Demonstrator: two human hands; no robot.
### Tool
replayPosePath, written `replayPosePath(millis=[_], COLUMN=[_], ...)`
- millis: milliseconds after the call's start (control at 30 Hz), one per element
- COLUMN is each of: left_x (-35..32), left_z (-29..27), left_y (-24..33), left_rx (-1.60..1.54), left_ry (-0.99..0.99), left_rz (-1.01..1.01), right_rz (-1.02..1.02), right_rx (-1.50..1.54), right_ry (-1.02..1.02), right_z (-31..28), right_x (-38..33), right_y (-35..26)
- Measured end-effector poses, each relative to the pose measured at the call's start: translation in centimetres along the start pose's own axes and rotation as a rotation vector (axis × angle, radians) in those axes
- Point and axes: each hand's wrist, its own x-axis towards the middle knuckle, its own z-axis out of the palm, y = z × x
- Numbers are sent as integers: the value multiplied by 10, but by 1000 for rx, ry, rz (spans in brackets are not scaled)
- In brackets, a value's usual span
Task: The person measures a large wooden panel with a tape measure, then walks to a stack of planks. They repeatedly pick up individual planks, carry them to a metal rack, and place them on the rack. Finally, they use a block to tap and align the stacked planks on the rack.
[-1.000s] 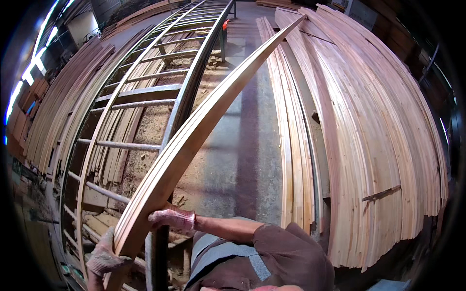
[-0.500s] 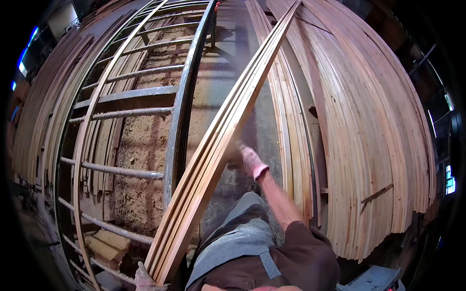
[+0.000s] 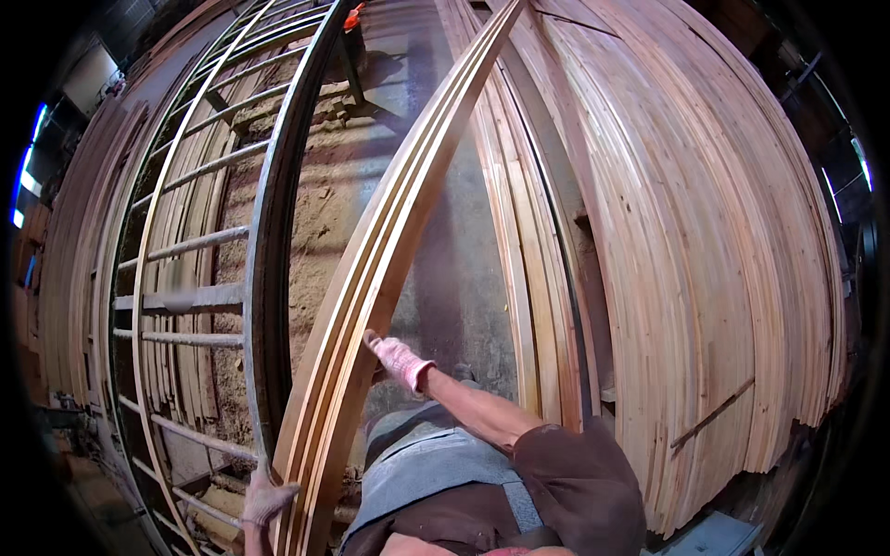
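A bundle of several long, narrow wooden boards (image 3: 357, 306) runs slantwise from below my body toward the far top of the view. My right hand (image 3: 399, 360), in a pink-and-white work glove, grips the right edge of the bundle, its thumb on the upper side and the other fingers partly hidden beneath. Lower down, my gloved left hand (image 3: 266, 500) holds the left side of the boards near their close end. Its thumb lies across the edge, while its other fingers are mostly hidden.
A metal roller rack (image 3: 264, 278) stands at left, with a thin wooden strip (image 3: 139, 315) lying along it. Sawdust (image 3: 311, 222) covers the floor around it. To the right are a narrow row of boards (image 3: 524, 278) and a wide stack of boards (image 3: 686, 269). More planks (image 3: 79, 241) lie far left.
My right hand has come from free air beside the boards to grip their right edge. My left hand has moved up along the left side. The bundle's far end has shifted left in view.
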Motion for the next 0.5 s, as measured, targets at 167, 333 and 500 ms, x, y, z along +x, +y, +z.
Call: replayPosePath(millis=[167, 333, 500], left_x=[159, 295, 417], left_z=[-61, -108, -127], left_y=[171, 344, 470], left_rx=[34, -226, -449], left_ry=[212, 50, -243], left_rz=[420, 551, 648], right_rz=[15, 89, -13], right_rx=[-360, -207, 17], right_ry=[-394, -370, -179], right_z=[-59, -166, -258], right_x=[8, 73, 126], right_y=[-46, -120, -247])
